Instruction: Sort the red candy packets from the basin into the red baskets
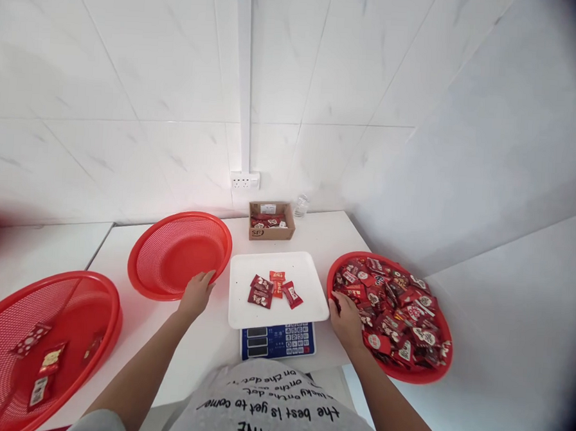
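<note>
My left hand (197, 294) is closed on the near right rim of a red plastic mesh basket (143, 259) with a bare bottom. At the right, my right hand (346, 316) has its fingers closed at the left rim of another red basket (447, 368), heaped with small red and dark red wrapped snack packets (399, 311). Between the hands stands a digital scale (277, 340) with a white tray (309, 274) on top. Several packets lie on the tray: a dark red pair (261, 291), orange-red ones (277, 287) and a red one (292, 295).
A cardboard box (271, 234) with packets stands behind the tray, beside a clear glass or jar (301, 205). At the left is a larger red basket (110, 335) with a few packets. The tiled wall (176, 145) carries a socket (245, 180).
</note>
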A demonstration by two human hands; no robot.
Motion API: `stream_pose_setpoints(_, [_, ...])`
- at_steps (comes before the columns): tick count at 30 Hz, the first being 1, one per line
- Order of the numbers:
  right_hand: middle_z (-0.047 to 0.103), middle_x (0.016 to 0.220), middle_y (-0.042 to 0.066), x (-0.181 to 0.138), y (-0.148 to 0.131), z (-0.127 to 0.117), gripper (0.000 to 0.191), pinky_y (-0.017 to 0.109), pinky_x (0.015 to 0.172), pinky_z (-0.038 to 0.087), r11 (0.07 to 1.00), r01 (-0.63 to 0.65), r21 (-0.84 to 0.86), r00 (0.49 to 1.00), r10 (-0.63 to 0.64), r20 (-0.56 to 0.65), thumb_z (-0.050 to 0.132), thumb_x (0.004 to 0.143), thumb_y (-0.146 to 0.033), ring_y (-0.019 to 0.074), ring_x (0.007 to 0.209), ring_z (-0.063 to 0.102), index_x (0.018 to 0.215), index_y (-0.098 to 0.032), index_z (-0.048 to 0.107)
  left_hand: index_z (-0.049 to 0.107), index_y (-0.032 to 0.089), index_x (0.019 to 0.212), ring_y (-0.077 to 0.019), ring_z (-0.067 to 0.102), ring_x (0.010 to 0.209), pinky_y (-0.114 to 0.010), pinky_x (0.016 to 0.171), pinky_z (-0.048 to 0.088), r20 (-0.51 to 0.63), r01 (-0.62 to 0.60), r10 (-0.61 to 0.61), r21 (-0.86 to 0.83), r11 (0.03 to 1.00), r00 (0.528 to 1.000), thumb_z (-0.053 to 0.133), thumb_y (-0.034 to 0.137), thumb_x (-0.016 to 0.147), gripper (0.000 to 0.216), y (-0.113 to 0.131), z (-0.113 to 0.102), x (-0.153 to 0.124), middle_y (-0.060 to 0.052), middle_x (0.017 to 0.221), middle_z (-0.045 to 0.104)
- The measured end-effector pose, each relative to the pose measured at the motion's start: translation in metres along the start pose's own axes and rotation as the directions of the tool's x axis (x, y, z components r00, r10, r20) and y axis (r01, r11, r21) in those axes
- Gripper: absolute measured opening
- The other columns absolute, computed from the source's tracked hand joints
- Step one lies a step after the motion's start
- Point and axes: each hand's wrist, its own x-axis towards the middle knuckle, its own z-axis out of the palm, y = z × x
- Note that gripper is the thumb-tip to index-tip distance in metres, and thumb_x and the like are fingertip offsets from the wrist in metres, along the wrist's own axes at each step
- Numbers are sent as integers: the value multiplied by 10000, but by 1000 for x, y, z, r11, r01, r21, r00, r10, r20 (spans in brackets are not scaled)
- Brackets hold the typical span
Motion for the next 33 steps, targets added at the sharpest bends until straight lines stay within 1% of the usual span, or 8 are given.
stream_pose_setpoints(3, [624, 1047, 153, 0, -2, -2, 364, 448, 899, 435, 1000, -4, -4, 1000, 4, 6, 377, 872, -362, 254, 995, 547, 1046, -137, 604, 481, 148, 1249, -265, 399, 1242, -410, 1031, 307, -114, -158, 156, -12, 987, 981, 301, 326, 921, 414, 30, 10, 1, -142, 1265, 525])
stream_pose_setpoints(6, [622, 1041, 160, 0, -4, -3, 362, 438, 908, 429, 1000, -14, -13, 1000, 14, 11, 374, 875, -356, 254, 998, 545, 1031, -130, 609, 480, 195, 1252, -239, 440, 1188, -386, 1035, 318, -26, -343, 342, -89, 935, 939, 377, 382, 902, 409, 69, 29, -2, -103, 1220, 549])
stream_pose_setpoints(11, [626, 1040, 142, -1, -5, -3, 347, 436, 903, 435, 1000, -5, -27, 1000, 5, 8, 374, 875, -344, 244, 990, 546, 1035, -141, 606, 458, 232, 1269, -320, 289, 1285, -468, 1051, 274, 78, -379, 385, -76, 922, 920, 623, 372, 767, 547, 106, 56, 2, -113, 1367, 362])
stream_pose_setpoints(14, [629, 1047, 148, 0, -5, -3, 341, 434, 907, 436, 999, -6, -38, 1000, 7, 22, 378, 872, -324, 244, 991, 552, 1038, -132, 606, 549, 244, 1126, -277, 419, 1164, -428, 979, 351, 97, -402, 407, -69, 913, 908, 599, 331, 795, 346, 108, 56, 8, -94, 1211, 457])
stream_pose_setpoints(17, [631, 1050, 154, 0, -6, -4, 342, 435, 911, 434, 999, -10, -40, 1000, 11, 23, 380, 871, -319, 248, 995, 554, 1036, -124, 607, 598, 217, 924, -216, 534, 962, -350, 817, 438, 105, -332, 347, -139, 933, 932, 528, 283, 841, 128, 106, 53, 10, -66, 1014, 521])
stream_pose_setpoints(21, [631, 1059, 154, 0, -6, -5, 344, 434, 911, 433, 1000, -16, -25, 999, 17, 27, 380, 871, -326, 249, 1000, 553, 1041, -128, 605, 594, 193, 859, -143, 577, 741, -284, 683, 456, 57, -229, 247, -227, 947, 967, 436, 259, 884, 173, 101, 50, 11, -46, 925, 544])
stream_pose_setpoints(29, [632, 1050, 151, -1, -7, -4, 355, 421, 906, 431, 1000, -16, -17, 1000, 17, 17, 367, 872, -339, 243, 997, 553, 1028, -134, 611, 599, 170, 907, -200, 589, 895, -325, 817, 457, -279, 52, -134, -283, 958, 951, 463, 326, 863, 211, 44, -17, 40, -96, 974, 564])
stream_pose_setpoints(33, [628, 1060, 137, -1, -9, -8, 328, 418, 905, 423, 997, 36, -64, 999, -36, 1, 380, 874, -315, 240, 1001, 545, 1039, -152, 611, 539, 152, 1125, -306, 550, 1035, -422, 825, 452, -275, 230, -270, -170, 958, 923, 459, 370, 853, 358, 16, -42, 43, -179, 1193, 514])
